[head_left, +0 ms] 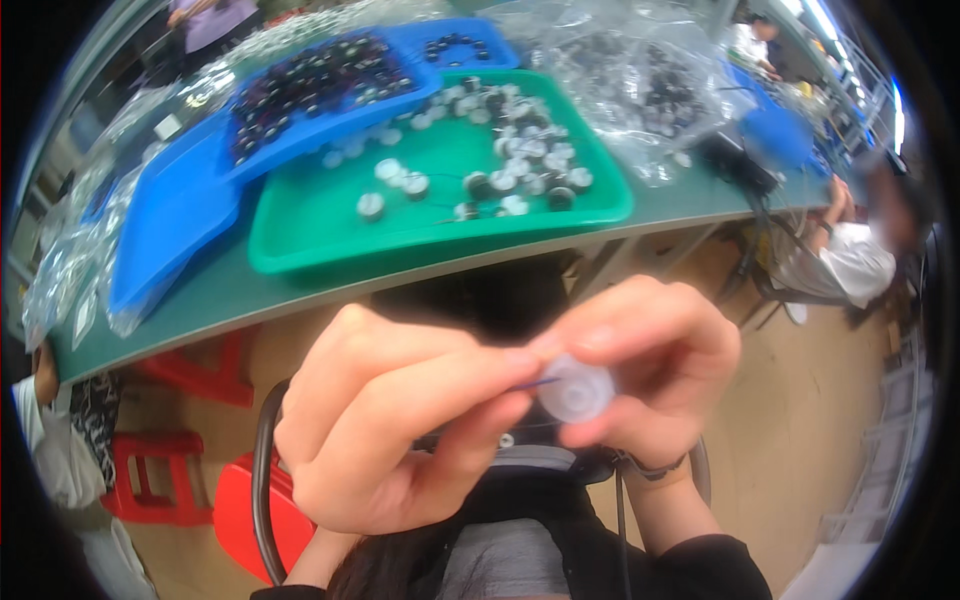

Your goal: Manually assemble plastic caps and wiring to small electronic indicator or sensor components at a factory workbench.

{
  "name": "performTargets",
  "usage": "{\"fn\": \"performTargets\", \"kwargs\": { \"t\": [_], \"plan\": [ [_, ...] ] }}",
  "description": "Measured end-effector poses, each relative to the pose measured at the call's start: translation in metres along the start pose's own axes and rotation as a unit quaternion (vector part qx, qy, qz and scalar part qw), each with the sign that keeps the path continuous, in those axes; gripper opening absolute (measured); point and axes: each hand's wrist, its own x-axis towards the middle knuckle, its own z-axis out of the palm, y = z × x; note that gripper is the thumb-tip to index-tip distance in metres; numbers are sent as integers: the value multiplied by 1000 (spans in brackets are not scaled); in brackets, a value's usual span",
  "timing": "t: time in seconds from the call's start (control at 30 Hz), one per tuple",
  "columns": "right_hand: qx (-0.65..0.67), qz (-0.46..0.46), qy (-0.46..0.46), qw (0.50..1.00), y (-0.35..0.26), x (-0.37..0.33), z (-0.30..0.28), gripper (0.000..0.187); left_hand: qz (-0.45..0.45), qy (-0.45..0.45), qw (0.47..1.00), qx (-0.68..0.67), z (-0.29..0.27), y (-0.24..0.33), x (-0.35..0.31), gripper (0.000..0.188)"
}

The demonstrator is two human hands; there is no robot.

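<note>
Both my hands are raised close together in front of the table edge. My right hand [665, 350] pinches a round, translucent white plastic piece [580, 395] between thumb and fingers, with its ringed face partly toward me. A thin dark blue wire-like strip [540, 384] meets that piece at its left side. My left hand [385, 420] is closed, thumb against forefinger, on the strip's other end. The fingertips of the two hands almost touch. Blur hides exactly how the strip joins the round piece.
Beyond my hands, a green tray [440, 233] holds many white and black round parts [530, 150]. Blue trays [165, 215] stand left and behind, one with dark parts [320, 85]. Clear plastic bags [620, 60] lie behind. Red stools [155, 480] stand lower left; a seated person [840, 255] is at right.
</note>
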Motion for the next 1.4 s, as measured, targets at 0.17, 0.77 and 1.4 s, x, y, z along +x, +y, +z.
{"fn": "performTargets", "kwargs": {
  "t": [0.17,0.77,1.4],
  "plan": [
    [12,-13,9,1000,8,-1,9,44,4,0,1000,-8,-6,1,-3,13],
    [-155,-96,23,983,-2,-12,7,39,38,-11,999,13,2,2,-8,14],
    [-180,-94,44,978,2,-15,8,40,29,-38,996,-74,8,-5,-6,15]
  ]
}}
